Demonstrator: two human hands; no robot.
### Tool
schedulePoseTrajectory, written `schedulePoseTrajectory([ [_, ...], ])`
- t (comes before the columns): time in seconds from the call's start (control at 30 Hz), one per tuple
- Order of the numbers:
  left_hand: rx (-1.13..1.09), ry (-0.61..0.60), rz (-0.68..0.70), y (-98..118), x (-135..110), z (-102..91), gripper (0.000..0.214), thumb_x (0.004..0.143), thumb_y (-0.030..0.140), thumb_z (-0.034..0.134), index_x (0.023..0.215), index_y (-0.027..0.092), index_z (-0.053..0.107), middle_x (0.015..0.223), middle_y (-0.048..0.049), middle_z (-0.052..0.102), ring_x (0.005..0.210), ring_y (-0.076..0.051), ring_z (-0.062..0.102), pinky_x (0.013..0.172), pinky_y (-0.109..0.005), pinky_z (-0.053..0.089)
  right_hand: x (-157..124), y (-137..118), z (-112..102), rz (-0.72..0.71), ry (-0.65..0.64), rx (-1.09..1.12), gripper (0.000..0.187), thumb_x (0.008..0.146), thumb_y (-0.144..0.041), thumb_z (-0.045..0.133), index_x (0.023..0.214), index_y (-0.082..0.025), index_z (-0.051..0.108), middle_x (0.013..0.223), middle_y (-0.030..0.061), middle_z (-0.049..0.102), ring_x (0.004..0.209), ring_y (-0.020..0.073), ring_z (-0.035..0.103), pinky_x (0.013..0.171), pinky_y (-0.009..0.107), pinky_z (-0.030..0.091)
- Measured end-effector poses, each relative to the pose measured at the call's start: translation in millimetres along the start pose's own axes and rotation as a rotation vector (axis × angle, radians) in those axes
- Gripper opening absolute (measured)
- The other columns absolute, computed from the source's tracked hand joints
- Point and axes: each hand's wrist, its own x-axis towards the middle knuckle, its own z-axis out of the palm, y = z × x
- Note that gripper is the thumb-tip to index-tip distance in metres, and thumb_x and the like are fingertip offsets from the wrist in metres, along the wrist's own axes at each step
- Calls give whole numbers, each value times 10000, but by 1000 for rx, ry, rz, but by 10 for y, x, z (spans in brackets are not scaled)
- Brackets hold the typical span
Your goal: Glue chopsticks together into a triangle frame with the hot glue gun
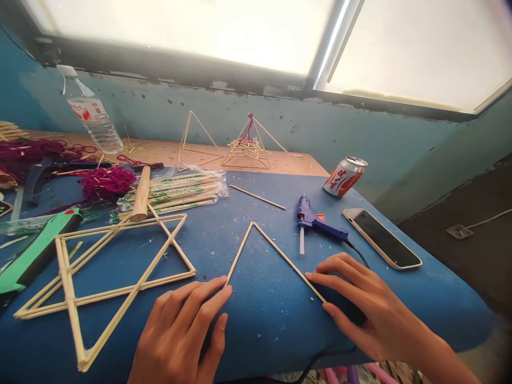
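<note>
Two thin wooden sticks meet at a peak in front of me, forming an upside-down V on the blue tabletop. My left hand [182, 325] has its fingertips on the lower end of the left stick [240, 252], with the thumb a little apart. At the right stick [285, 256], my right hand [366, 304] holds the lower end between thumb and fingers. A blue glue gun [316, 220] with a clear glue stick lies just beyond my right hand. Left of my left hand is a star-shaped stick frame [138, 288]. One loose stick [258, 197] lies farther back.
Bagged sticks [184, 189], magenta yarn [107, 181], a wooden handle [141, 194] and a green-and-black tool [40, 248] crowd the left. Stick pyramids [247, 152] stand at the back, near a water bottle [94, 117]. A can [345, 176] and phone [382, 237] are right.
</note>
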Motion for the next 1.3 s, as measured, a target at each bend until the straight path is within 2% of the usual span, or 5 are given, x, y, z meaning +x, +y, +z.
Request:
schedulePoseTrajectory([
  [0.27,-2,-26,39,-17,449,-147,143,912,166,564,1009,222,653,910,1,703,871,-156,626,843,-294,455,388,44,-192,21,129,125,239,963,-136,476,1108,-199,655,959,77,674,861,172,616,763,303,496],
  [0.43,258,-350,-203,-63,1035,-23,224,957,352,487,892,246,674,803,1,692,724,-176,646,611,-302,386,1019,58,-172,201,-53,54,187,954,-255,546,894,-212,718,809,19,691,726,143,620,691,270,436],
  [0.6,350,-586,-325,-28,1202,152,293,945,432,468,899,220,665,859,-37,707,772,-220,682,597,-291,363,1277,115,68,292,-147,-64,218,901,-336,600,757,-202,695,749,23,694,700,162,632,601,263,339],
  [1.0,283,-525,-391,-18,1218,255,244,918,354,478,863,226,678,904,-40,723,829,-207,685,636,-278,362,1333,-23,224,404,-170,-96,126,863,-202,552,803,-182,661,824,62,717,773,183,669,602,269,324],
  [1.3,-60,-283,-593,-59,1222,110,298,899,522,511,910,270,671,754,29,715,632,-162,653,602,-264,405,1391,-41,5,437,93,368,176,887,-317,601,787,-181,651,726,8,685,648,124,586,591,245,373],
])
